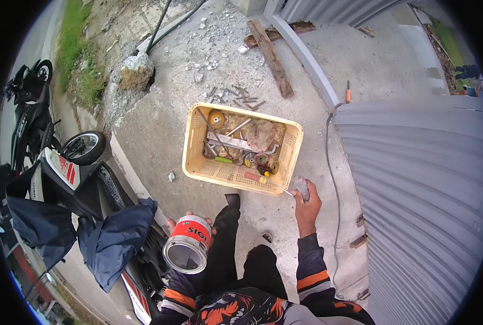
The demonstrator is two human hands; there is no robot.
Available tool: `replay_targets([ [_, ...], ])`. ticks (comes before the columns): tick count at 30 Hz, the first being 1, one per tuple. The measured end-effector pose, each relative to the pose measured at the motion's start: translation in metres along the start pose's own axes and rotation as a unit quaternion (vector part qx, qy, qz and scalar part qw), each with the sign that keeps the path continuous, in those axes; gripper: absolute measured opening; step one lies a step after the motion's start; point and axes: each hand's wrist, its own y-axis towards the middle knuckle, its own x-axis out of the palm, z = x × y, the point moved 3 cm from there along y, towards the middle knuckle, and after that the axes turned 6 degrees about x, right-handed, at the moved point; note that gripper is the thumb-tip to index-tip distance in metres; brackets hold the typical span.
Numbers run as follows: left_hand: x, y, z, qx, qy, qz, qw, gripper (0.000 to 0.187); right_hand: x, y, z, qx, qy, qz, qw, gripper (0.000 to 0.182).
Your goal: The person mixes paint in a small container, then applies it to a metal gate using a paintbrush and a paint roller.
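Note:
A red and white paint can [191, 238] is in my left hand [171, 223], whose fingers wrap round its far side; its round metal-rimmed end faces me. My right hand [307, 212] is closed on a small greyish, partly see-through object [301, 189], too unclear to name, just off the near right corner of a yellow plastic crate [225, 181]. A screwdriver with a red handle [252, 177] lies over the crate's near side, its shaft reaching toward my right fingers. Inside the crate are discs, a metal bar [233, 142] and a green-handled tool [223, 160].
Motorcycles [63, 179] stand at the left, one with dark cloth [117, 238] over it. Corrugated metal sheeting [414, 179] is at the right, beside a black cable [330, 162]. Wooden planks [271, 57], rubble and an orange-handled tool [348, 95] lie beyond the crate.

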Motion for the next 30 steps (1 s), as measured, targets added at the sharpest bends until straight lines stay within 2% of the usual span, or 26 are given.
replay_targets([
  [1,0.008,-0.012,-0.002,-0.015,0.001,-0.010,1.000,0.081,-0.032,-0.013,-0.016,-0.015,0.027,-0.004,1.000,0.041],
  [2,0.014,-0.022,-0.004,-0.028,0.013,-0.030,0.999,0.082,-0.063,-0.023,-0.023,0.045,0.035,-0.043,0.997,0.046],
  [5,0.021,-0.052,-0.005,-0.109,0.070,-0.133,0.983,0.079,-0.159,-0.060,-0.063,0.020,0.061,-0.060,0.996,0.054],
  [6,0.022,-0.066,-0.009,-0.111,0.079,-0.129,0.982,0.079,-0.191,-0.076,-0.064,0.041,0.137,-0.097,0.985,0.063],
  [9,0.037,-0.102,-0.032,-0.137,0.123,-0.143,0.972,0.080,-0.308,-0.145,-0.104,0.050,0.109,-0.132,0.984,0.083],
  [10,0.044,-0.115,-0.042,-0.150,0.143,-0.155,0.966,0.080,-0.352,-0.178,-0.123,0.152,0.141,-0.164,0.965,0.106],
  [13,0.057,-0.156,-0.082,-0.179,0.196,-0.192,0.945,0.081,-0.468,-0.285,-0.094,-0.009,0.369,-0.058,0.928,0.128],
  [15,0.066,-0.184,-0.124,-0.239,0.190,-0.252,0.919,0.080,-0.484,-0.339,-0.031,-0.096,0.462,0.039,0.881,0.138],
  [16,0.064,-0.196,-0.145,-0.261,0.199,-0.251,0.910,0.076,-0.472,-0.360,0.015,-0.103,0.523,0.027,0.845,0.130],
  [17,0.060,-0.204,-0.169,-0.283,0.210,-0.250,0.902,0.072,-0.445,-0.371,0.041,-0.099,0.557,0.012,0.825,0.111],
  [18,0.059,-0.204,-0.198,-0.314,0.218,-0.253,0.889,0.071,-0.420,-0.381,0.063,0.011,0.498,0.008,0.867,0.070],
  [19,0.057,-0.208,-0.222,-0.343,0.229,-0.254,0.875,0.070,-0.376,-0.375,0.120,0.009,0.467,0.130,0.875,0.029],
  [20,0.049,-0.211,-0.247,-0.370,0.242,-0.245,0.863,0.068,-0.359,-0.397,0.125,0.036,0.562,0.165,0.810,0.016],
  [21,0.040,-0.215,-0.273,-0.396,0.253,-0.234,0.851,0.067,-0.354,-0.424,0.138,0.100,0.602,0.211,0.763,0.021],
  [22,0.030,-0.218,-0.302,-0.418,0.261,-0.223,0.841,0.066,-0.359,-0.460,0.158,0.177,0.563,0.228,0.774,0.027],
  [24,0.014,-0.234,-0.354,-0.454,0.273,-0.197,0.825,0.063,-0.387,-0.539,0.191,0.232,0.540,0.253,0.769,0.032],
  [25,0.032,-0.264,-0.384,-0.449,0.319,-0.254,0.795,0.057,-0.406,-0.581,0.202,0.257,0.537,0.269,0.757,0.033],
  [27,0.026,-0.286,-0.435,-0.493,0.339,-0.237,0.766,0.064,-0.445,-0.668,0.210,0.251,0.460,0.353,0.775,0.032],
  [28,0.023,-0.299,-0.464,-0.517,0.353,-0.215,0.750,0.068,-0.451,-0.711,0.220,0.229,0.479,0.395,0.749,0.035],
  [29,0.018,-0.311,-0.491,-0.538,0.376,-0.187,0.731,0.073,-0.442,-0.749,0.231,0.234,0.516,0.434,0.701,0.039],
  [30,0.011,-0.320,-0.516,-0.552,0.394,-0.166,0.716,0.077,-0.420,-0.784,0.254,0.279,0.526,0.448,0.667,0.041],
])
